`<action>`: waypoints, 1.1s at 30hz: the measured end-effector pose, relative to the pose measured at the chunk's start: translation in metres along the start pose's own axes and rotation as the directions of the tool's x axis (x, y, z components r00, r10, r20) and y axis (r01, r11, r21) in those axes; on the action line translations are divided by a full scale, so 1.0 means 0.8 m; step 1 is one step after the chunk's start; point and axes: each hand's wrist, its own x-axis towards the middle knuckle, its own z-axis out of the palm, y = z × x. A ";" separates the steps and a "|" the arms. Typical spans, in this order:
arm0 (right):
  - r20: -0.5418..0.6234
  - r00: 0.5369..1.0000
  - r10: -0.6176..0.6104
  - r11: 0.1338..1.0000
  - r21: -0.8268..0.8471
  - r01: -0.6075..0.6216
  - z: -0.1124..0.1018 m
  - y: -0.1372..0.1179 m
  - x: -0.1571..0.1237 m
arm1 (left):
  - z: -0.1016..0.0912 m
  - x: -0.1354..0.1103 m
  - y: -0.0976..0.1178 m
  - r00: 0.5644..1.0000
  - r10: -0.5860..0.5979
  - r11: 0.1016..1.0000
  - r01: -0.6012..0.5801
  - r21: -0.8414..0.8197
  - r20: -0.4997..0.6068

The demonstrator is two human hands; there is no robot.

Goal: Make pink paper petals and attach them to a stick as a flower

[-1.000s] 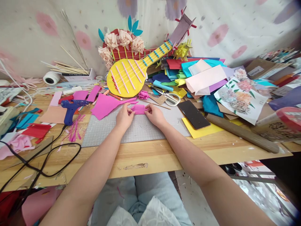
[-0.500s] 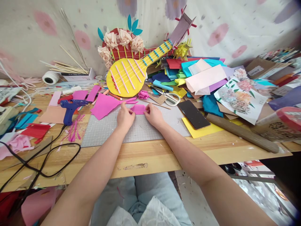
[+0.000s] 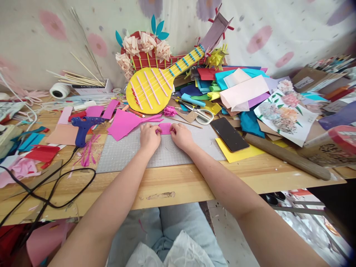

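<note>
A small strip of magenta paper (image 3: 165, 128) lies between my hands over the grey cutting mat (image 3: 122, 157). My left hand (image 3: 150, 138) grips its left end, fingers curled and thumb against the paper. On the opposite end my right hand (image 3: 180, 135) pinches it the same way. Just behind my left hand spreads a larger magenta sheet (image 3: 122, 125) with narrow strips at its right side. Behind the strip sits a crumpled magenta paper rose (image 3: 169, 111). White-handled scissors (image 3: 204, 116) rest beyond my right hand.
A yellow paper lute (image 3: 148, 91) leans at the back. On the left stands a blue glue gun (image 3: 81, 129) with a looping black cable (image 3: 69, 170). To the right are a phone (image 3: 230, 134), a wooden rod (image 3: 289, 157) and piled coloured paper (image 3: 243, 92).
My left fingers have gone from raised to lower and more curled at the strip's end. The strip now looks flatter, and my right hand has barely moved.
</note>
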 end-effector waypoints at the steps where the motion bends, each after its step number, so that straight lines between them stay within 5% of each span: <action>1: -0.004 1.000 0.001 1.000 -0.017 -0.001 0.000 -0.001 -0.001 | 0.000 0.000 0.001 1.000 0.011 1.000 -0.011 0.022 -0.011; 7: -0.025 1.000 -0.006 0.994 -0.107 0.004 0.001 -0.013 -0.006 | 0.004 -0.002 0.007 0.997 0.034 0.997 -0.030 0.066 -0.070; 25: 0.033 0.999 -0.043 0.995 -0.086 0.046 0.005 0.004 -0.003 | 0.005 0.002 -0.012 0.999 -0.037 0.995 0.037 -0.091 0.006; 33: -0.053 0.998 0.031 0.994 0.104 -0.026 0.004 0.006 -0.003 | 0.002 0.001 -0.017 0.989 -0.080 0.968 0.047 -0.248 -0.123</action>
